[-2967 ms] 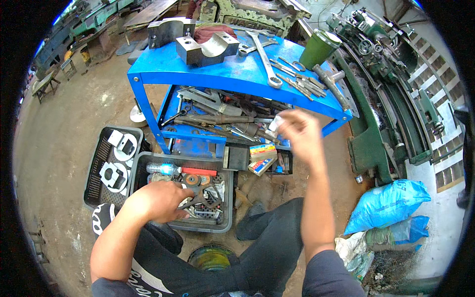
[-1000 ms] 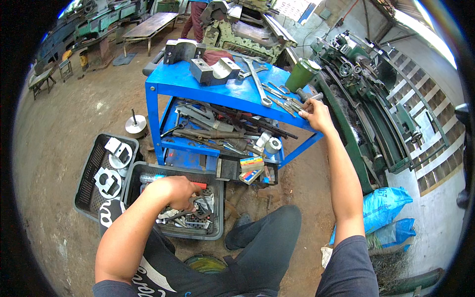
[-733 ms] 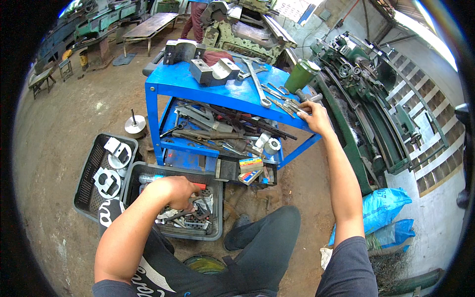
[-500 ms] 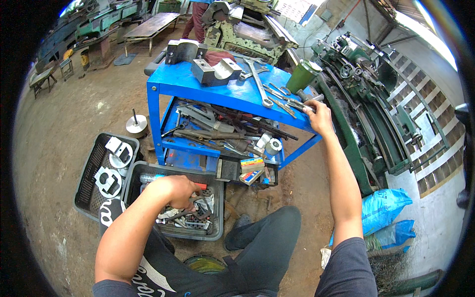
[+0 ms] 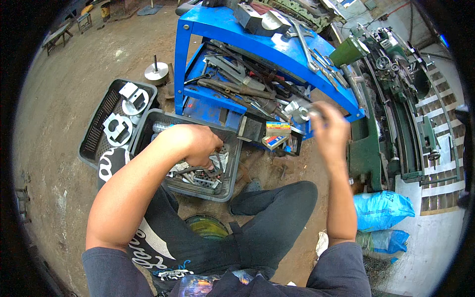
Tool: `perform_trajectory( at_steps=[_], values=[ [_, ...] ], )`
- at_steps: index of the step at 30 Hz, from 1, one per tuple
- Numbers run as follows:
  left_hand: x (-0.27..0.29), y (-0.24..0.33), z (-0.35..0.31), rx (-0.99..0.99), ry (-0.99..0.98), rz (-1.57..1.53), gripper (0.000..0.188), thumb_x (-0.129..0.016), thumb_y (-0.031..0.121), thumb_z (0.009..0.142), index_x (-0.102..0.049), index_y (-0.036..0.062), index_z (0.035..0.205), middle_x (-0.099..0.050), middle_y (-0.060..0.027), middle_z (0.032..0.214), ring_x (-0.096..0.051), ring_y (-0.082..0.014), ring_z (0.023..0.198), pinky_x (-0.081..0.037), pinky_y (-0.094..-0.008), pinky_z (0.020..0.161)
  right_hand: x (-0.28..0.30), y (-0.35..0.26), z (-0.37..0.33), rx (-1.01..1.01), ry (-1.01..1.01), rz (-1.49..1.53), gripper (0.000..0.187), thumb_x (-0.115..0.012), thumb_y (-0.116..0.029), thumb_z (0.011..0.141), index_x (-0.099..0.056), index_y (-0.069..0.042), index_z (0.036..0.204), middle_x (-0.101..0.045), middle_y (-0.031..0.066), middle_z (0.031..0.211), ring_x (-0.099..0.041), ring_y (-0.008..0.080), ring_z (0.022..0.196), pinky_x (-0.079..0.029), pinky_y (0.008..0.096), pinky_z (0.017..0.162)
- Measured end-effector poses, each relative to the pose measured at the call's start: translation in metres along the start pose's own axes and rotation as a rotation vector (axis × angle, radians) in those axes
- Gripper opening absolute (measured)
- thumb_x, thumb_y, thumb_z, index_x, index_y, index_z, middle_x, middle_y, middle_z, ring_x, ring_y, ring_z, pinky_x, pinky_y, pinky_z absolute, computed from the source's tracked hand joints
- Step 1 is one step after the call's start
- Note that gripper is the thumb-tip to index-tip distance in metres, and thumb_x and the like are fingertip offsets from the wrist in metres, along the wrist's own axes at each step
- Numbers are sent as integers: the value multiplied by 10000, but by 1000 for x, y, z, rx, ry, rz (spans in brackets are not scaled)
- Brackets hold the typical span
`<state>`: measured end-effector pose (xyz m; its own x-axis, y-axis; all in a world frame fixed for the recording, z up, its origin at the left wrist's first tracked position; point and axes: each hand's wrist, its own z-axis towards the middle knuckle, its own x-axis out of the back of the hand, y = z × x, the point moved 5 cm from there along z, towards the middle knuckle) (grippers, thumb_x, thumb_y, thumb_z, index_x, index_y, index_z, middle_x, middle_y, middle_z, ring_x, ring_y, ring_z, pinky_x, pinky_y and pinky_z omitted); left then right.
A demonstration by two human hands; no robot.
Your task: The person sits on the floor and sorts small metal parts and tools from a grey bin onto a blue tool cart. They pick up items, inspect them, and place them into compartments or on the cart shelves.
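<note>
My left hand (image 5: 199, 147) reaches down into a dark grey plastic crate (image 5: 232, 171). Its fingers are curled among loose metal parts (image 5: 198, 174), and what they grip is hidden. My right hand (image 5: 329, 131) is raised beside the right front of a blue metal cart (image 5: 210, 21), smeared by motion, so its fingers cannot be read. Large wrenches (image 5: 303, 47) and smaller tools (image 5: 329, 72) lie on the cart's top, along with a metal V-shaped block (image 5: 257, 21). A green mug (image 5: 350, 51) stands near its right end.
A second crate (image 5: 89, 143) holds machined metal pieces (image 5: 118, 129). Packed tools (image 5: 242, 86) fill the cart's shelf, with small boxes (image 5: 277, 133) in a tray below. A round metal piece with a rod (image 5: 156, 72) stands on the floor. Right are a green lathe (image 5: 396, 114) and blue bags (image 5: 383, 210).
My right hand has left the tools at the cart's right end and come down toward me. My left hand stays in the crate. The view has tilted downward.
</note>
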<state>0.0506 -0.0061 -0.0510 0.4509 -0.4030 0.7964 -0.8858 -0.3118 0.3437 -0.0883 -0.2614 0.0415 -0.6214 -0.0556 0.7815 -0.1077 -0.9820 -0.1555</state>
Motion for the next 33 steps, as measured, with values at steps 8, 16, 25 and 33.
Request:
perform_trajectory(
  at_steps=[8, 16, 25, 33],
  values=[
    [0, -1, -1, -9, 11, -30, 634, -781, 355, 831, -579, 104, 1377, -692, -212, 1149, -646, -392, 1111, -518, -472, 957, -214, 55, -49, -250, -519, -75, 196, -763, -14, 778, -741, -1, 972, -717, 250, 911, -703, 402, 935, -546, 465, 854],
    [8, -7, 3, 42, -73, -23, 685, -766, 372, 853, -544, 64, 1422, -662, -177, 1287, -622, -342, 1211, -520, -428, 1000, -296, 65, -47, 44, -1092, -63, 228, -842, -105, 748, -761, -43, 952, -725, 228, 965, -691, 385, 1003, -544, 443, 865],
    [8, -13, 10, -31, 25, -24, 567, -791, 291, 805, -612, 64, 1294, -714, -221, 1051, -668, -406, 1043, -535, -479, 904, -292, 64, -38, 52, -1151, 21, 266, -854, -88, 729, -764, -61, 978, -735, 192, 999, -691, 372, 1007, -543, 416, 881],
    [6, -10, 13, -27, 20, -44, 594, -792, 278, 808, -592, 64, 1324, -708, -230, 1077, -664, -407, 1057, -532, -481, 916, -283, 69, -35, -5, -1012, -75, 280, -847, -15, 689, -761, -46, 954, -732, 205, 1005, -699, 375, 1002, -563, 410, 866]
  ],
)
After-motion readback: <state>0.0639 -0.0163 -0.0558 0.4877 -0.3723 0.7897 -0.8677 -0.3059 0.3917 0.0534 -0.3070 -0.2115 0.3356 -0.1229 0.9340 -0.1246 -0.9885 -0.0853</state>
